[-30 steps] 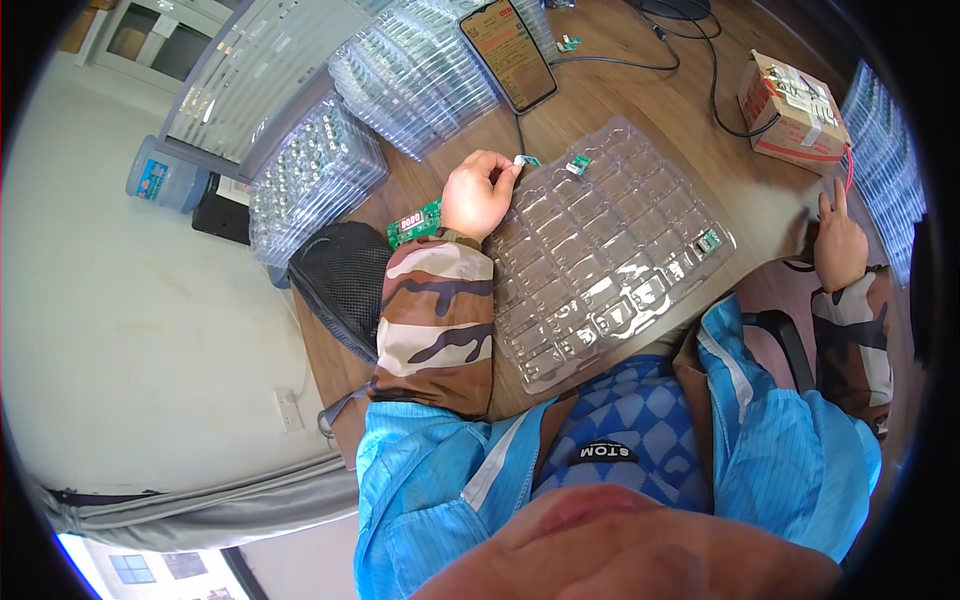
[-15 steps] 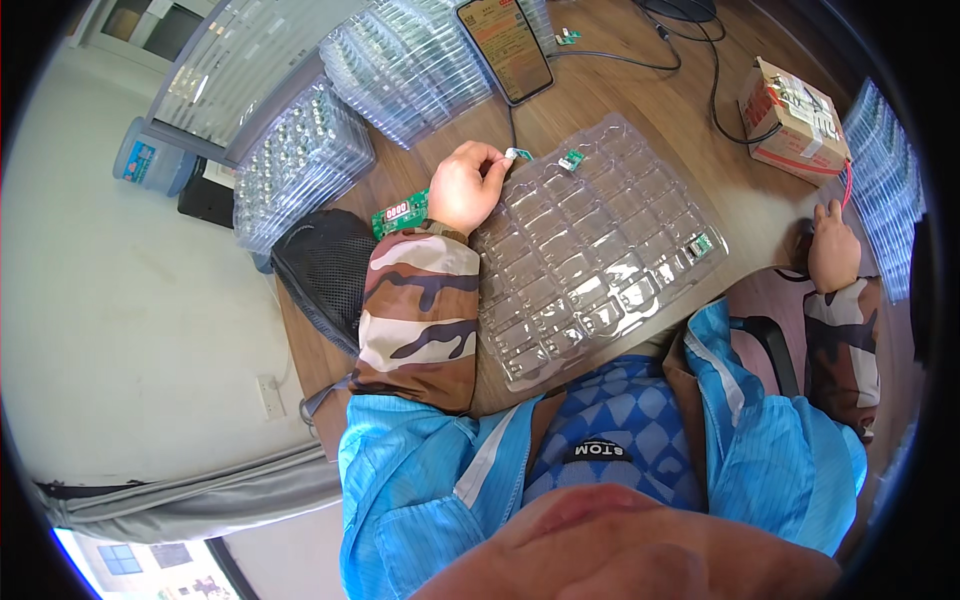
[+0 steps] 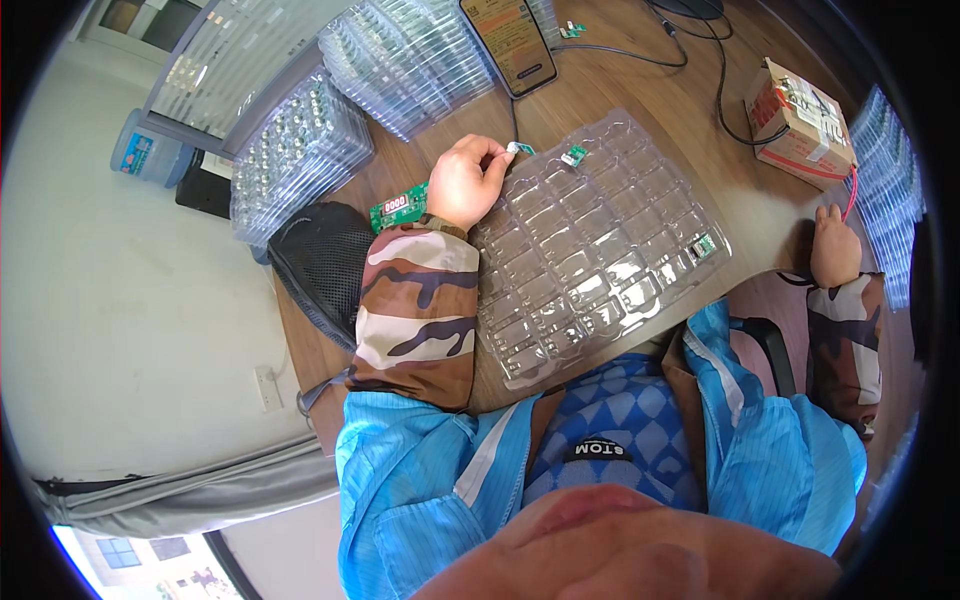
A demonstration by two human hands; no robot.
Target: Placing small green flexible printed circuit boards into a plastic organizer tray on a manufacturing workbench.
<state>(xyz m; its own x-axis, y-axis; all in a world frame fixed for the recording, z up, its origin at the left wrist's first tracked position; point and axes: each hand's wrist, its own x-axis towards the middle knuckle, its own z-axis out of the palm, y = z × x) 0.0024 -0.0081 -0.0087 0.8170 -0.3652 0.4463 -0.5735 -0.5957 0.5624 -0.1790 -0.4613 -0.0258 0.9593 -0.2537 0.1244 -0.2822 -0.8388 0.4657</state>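
Note:
My left hand [image 3: 462,184] is closed in a pinch at the upper left corner of a clear plastic blister tray [image 3: 560,232]. Thumb and index finger grip a small green circuit board [image 3: 520,148] with a pale part at its end. A second small board [image 3: 573,156] lies in the tray's top row, and another small board [image 3: 704,246] sits near its right edge. Beside my left wrist is a green display board [image 3: 400,207] with lit red digits. Far right, my right hand [image 3: 835,250] rests with fingers stretched forward, next to a dark object [image 3: 805,240] partly hidden by it.
Stacks of filled clear trays [image 3: 300,150] stand at the back left, behind a black mesh bag [image 3: 318,270]. A phone [image 3: 512,50] leans against more trays. A cardboard box [image 3: 800,125] with red wires stands at the right, near further stacked trays [image 3: 885,190]. Black cables [image 3: 720,90] cross the table.
The view has shifted slightly. Both hands stay in nearly the same places, and my left hand keeps its pinch on the small circuit board.

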